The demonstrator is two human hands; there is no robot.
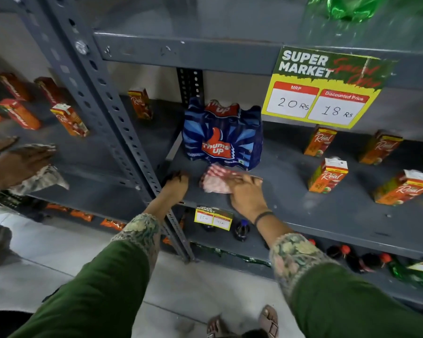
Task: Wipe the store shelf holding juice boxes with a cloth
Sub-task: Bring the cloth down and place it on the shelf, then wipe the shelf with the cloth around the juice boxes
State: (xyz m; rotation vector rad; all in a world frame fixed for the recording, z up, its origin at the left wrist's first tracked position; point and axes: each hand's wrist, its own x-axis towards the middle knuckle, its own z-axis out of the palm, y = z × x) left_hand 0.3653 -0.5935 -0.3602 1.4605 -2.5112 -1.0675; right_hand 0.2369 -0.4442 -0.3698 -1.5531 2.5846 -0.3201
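The grey metal shelf (303, 211) carries several orange Real juice boxes, such as one upright box (327, 175) and another lying tilted at the right (403, 187). A red-and-white cloth (214, 182) lies flat on the shelf in front of a blue Thums Up bottle pack (221, 136). My right hand (246, 193) presses on the cloth with fingers spread over it. My left hand (175, 187) rests on the shelf's left front corner beside the upright post, palm down, holding nothing.
A slotted grey upright (122, 132) divides this bay from the left bay, where another person's hand (17, 164) holds a patterned cloth among more juice boxes (70, 121). A yellow price sign (325, 89) hangs from the upper shelf. Bottles (241, 230) stand on the shelf below.
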